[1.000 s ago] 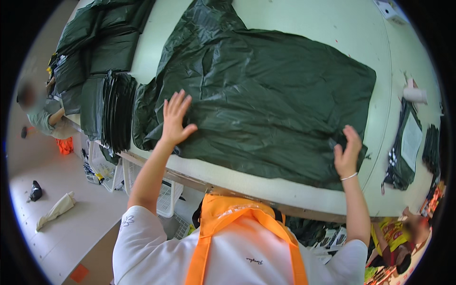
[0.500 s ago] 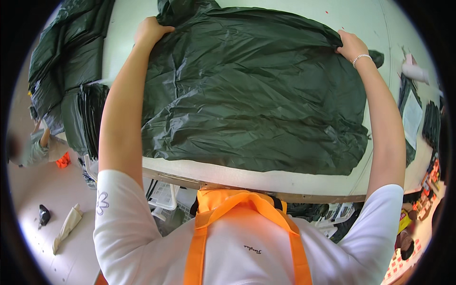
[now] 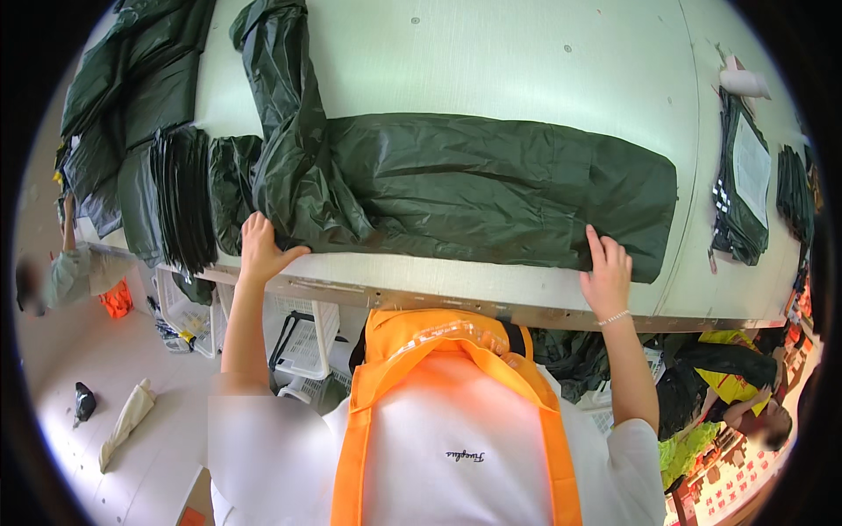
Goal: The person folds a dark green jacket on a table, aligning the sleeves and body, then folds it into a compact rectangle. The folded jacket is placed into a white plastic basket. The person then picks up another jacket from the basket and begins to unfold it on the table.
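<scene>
A dark green, thin, shiny garment lies across the white table in front of me, folded into a long, low strip. At its left end a creased sleeve-like length stretches away toward the far side. My left hand rests at the near left corner, fingers over the cloth and thumb stretched along the near edge. On the right, my right hand touches the near edge with fingertips laid on the cloth and fingers apart. Neither hand grips the fabric.
Folded dark green pieces stand stacked on the left, beside a larger dark pile. At the right lie a dark bundle with a white sheet and a white roll. White baskets sit below the table edge. Other people are at both sides.
The garment was spread wide with both hands holding its far edge. Now its far part is folded down toward me, and both hands have come back to the near edge and let go.
</scene>
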`<state>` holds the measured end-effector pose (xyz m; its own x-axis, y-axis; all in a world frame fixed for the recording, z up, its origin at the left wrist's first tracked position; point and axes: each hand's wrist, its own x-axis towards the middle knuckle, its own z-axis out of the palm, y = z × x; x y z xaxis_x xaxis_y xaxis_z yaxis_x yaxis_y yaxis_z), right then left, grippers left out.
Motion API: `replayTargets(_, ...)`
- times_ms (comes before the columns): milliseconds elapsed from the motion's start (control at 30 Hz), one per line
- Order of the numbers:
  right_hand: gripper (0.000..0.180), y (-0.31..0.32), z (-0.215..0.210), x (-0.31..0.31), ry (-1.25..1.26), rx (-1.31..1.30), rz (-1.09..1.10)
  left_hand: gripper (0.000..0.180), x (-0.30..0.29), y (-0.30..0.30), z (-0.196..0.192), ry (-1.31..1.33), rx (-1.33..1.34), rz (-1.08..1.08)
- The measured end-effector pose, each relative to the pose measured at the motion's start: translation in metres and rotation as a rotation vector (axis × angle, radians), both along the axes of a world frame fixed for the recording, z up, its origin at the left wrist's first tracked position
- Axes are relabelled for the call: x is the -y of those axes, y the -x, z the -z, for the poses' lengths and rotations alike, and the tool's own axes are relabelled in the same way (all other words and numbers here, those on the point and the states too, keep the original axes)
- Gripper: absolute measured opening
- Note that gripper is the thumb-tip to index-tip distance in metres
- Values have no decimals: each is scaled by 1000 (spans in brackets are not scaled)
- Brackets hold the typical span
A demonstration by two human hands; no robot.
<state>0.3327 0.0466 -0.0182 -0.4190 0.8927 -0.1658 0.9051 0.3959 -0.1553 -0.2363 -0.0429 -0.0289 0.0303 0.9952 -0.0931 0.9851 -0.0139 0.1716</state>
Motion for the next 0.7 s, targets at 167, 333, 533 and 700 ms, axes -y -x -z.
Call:
replayTargets(167, 78, -12, 23, 3, 20, -125, 16, 61, 6, 1, 6, 11, 153, -22)
replayTargets(333, 77, -53, 11, -18, 140, -59, 106, 53, 26, -42, 20, 29, 211, -91)
replayTargets(533, 32, 50, -62, -154, 35, 80, -90, 55, 31, -74, 5, 119, 378, -167)
replayTargets(700, 27, 367, -71, -229, -90, -381, -607, 56, 41, -72, 4, 60, 475, -238)
